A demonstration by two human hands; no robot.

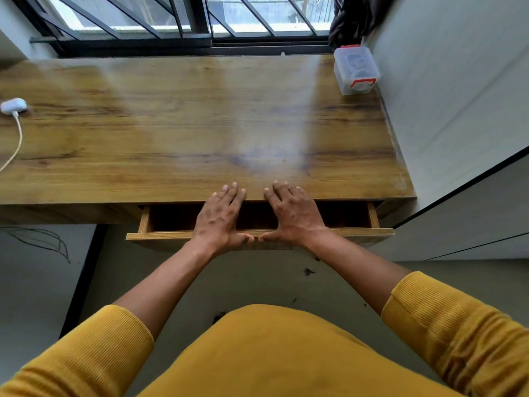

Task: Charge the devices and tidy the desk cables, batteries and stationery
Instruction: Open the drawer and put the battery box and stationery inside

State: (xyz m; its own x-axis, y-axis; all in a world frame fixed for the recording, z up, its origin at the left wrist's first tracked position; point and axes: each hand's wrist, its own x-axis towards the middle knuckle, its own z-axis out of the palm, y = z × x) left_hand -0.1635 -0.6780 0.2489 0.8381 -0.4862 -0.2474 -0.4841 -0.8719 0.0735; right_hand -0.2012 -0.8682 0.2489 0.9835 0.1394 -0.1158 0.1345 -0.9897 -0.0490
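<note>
The drawer stood partly open under the desk's front edge. The left hand and right hand lay flat, fingers spread, thumbs on its front. An even, straight push would likely suit.

Single head-mounted wide-angle view, looking forward and steeply down from above the wooden worktop toward the window; the open drawer lies close below, edges bowed.
</note>
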